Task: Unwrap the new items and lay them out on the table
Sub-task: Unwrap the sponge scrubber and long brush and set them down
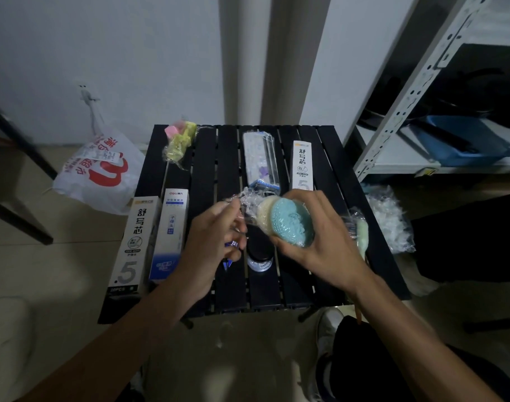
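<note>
Pinching the clear wrap (248,202) at its bunched loose end with the left hand (216,236), thumb and fingertips closed on the film, just right of two tall refill boxes (135,242) at the left edge of the table (207,158). Probably thin, crinkly and slippery, so better gripped where gathered than where stretched flat. Held further right, above the table's middle: cream pad (265,213) and blue pad (291,224), face to face, seemingly partly out of the film. Likely light, soft and springy; safe to squeeze at the rims. Curled round both from the right side, the right hand (329,250). Beyond, at the right edge, a wrapped pale-green item (361,231).
</note>
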`<state>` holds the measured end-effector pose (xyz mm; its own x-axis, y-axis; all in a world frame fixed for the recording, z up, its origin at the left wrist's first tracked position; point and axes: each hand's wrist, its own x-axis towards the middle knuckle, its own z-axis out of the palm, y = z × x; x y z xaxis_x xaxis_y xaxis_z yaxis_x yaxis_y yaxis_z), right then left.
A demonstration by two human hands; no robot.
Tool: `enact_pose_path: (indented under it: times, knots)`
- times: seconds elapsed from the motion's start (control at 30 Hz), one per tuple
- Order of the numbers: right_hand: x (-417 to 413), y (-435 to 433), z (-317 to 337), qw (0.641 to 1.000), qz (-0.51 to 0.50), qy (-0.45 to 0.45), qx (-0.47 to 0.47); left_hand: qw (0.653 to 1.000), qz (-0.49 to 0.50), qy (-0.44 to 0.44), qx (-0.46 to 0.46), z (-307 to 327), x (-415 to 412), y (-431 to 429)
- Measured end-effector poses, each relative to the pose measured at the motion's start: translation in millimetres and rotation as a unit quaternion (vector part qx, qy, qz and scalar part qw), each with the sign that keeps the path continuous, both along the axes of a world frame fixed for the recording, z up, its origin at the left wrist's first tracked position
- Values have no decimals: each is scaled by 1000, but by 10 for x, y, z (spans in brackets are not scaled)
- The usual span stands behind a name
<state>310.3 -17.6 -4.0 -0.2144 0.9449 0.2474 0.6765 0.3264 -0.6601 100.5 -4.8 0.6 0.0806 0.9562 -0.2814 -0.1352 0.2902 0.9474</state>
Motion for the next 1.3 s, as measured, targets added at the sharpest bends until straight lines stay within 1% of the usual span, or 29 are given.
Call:
enact_pose_path:
  times: [0.07,0.17,0.3,0.37,0.4,0.43,0.5,0.53,0.6,0.63,0.67,0.73,0.83,1.0,1.07,1.13,1.2,1.3]
  knots:
    - [11,-1,1,1000,-13,-8,-1,997,-7,34,67,22,-21,-22]
    - [57,24,24,999,-53,-3,4,983,-50,110,136,38,-21,-60]
    - [157,83,57,996,-85,24,-10,955,-111,192,196,95,-20,-67]
    - [203,105,72,996,-85,35,-16,947,-92,226,209,139,-85,31]
    - [207,105,85,996,-81,39,-19,950,-68,224,205,157,-126,85]
    - [194,100,92,996,-73,43,-21,958,-41,205,195,164,-166,130]
    - [138,74,87,997,-55,44,-18,977,-5,144,157,147,-193,151]
    - [105,60,75,998,-51,40,-13,985,-3,116,124,128,-171,123]
    - [44,34,46,997,-63,38,0,996,-30,80,33,84,-74,25]
    - [15,25,32,997,-67,38,6,996,-56,74,-5,61,-22,-29]
    - [-13,14,18,997,-64,34,11,994,-83,68,-24,42,29,-79]
    - [-72,-10,-4,999,-47,21,11,993,-112,37,-12,25,115,-156]
    - [-138,-33,-22,999,-44,19,11,995,-98,2,27,26,163,-207]
    - [-142,-31,-19,999,-51,0,8,994,-73,44,74,-24,183,-225]
    - [-109,-23,-14,999,-43,0,-13,992,-65,64,93,-30,181,-217]
    - [-75,-34,8,997,-17,32,-71,988,-59,86,112,-26,164,-190]
    - [-63,-52,21,985,9,98,-140,984,-58,107,132,-13,140,-160]
    - [-49,-47,57,961,-20,194,-196,976,-67,132,162,0,118,-146]
